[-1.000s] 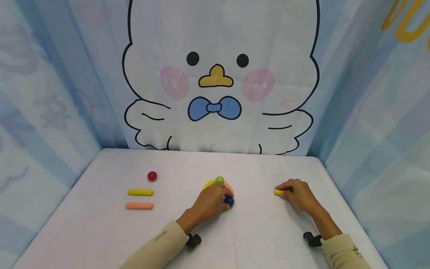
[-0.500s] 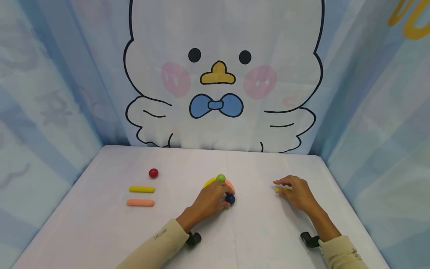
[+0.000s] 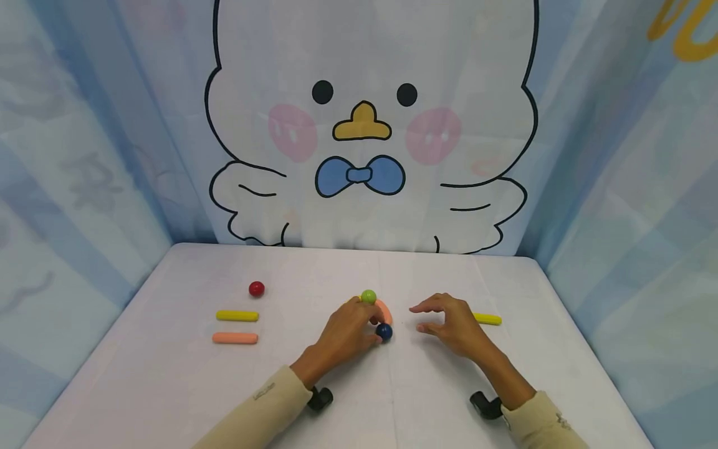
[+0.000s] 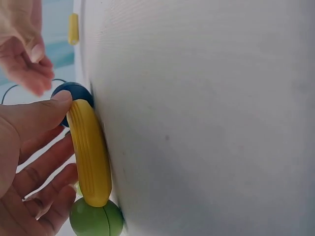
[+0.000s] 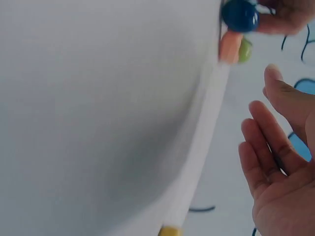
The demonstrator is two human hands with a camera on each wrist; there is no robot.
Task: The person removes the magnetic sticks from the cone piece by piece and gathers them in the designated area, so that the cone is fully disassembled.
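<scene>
My left hand point(image 3: 344, 327) pinches a dark blue ball point(image 3: 384, 332) between thumb and fingers at the table's middle. A curved yellow stick point(image 4: 91, 155) runs from this ball to a green ball point(image 4: 96, 217), which the hand covers in the head view. A light green ball point(image 3: 368, 296) stands at the far side, with a curved orange stick point(image 3: 385, 310) between it and the blue one. My right hand point(image 3: 454, 321) is held over the table to the right of these pieces, fingers spread and holding nothing. Behind it lies a straight yellow stick point(image 3: 488, 319).
On the left of the white table point(image 3: 140, 386) lie a red ball point(image 3: 256, 289), a yellow stick point(image 3: 237, 316) and an orange stick point(image 3: 235, 338). A curtain with a cartoon bird point(image 3: 359, 218) hangs along the back edge. Each wrist carries a black camera point(image 3: 485, 406).
My right hand has let go of the yellow stick and moved left toward the joined pieces; the stick stays on the table. My left hand keeps its hold on the blue ball.
</scene>
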